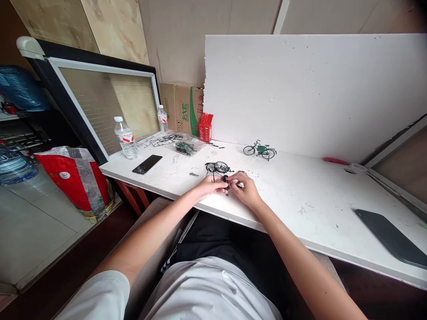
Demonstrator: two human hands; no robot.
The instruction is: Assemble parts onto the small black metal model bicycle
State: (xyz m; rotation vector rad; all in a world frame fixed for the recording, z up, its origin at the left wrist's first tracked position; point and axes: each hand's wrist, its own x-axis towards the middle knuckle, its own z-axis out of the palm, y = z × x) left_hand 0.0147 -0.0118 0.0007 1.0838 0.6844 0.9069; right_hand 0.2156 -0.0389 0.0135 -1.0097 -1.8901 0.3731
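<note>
From left to right, as I view the bench from afar: a water bottle (126,140) and a dark phone (147,164) stand and lie on the white table (293,191), well apart from the work, with a clear bag (188,146) of green parts farther back. My left hand (209,188) rests near the table's front edge, thumb and fingers grasping a small black part (226,180); I judge this hand the best anchor, its side kept low for steadiness. Just beyond lies a black model bicycle (220,167), its wheel face showing; whether it joins the held part I cannot tell. The part itself sits between my two hands, where my right hand (245,186) closes its fingertips on it from the other side. Such thin pieces would, I think, snap under a hard squeeze, so I would press lightly, straight, and turn the part rather than the wrist. Farther right and back, a green model bicycle (260,150) stands upright, a handy reference for checking alignment.
</note>
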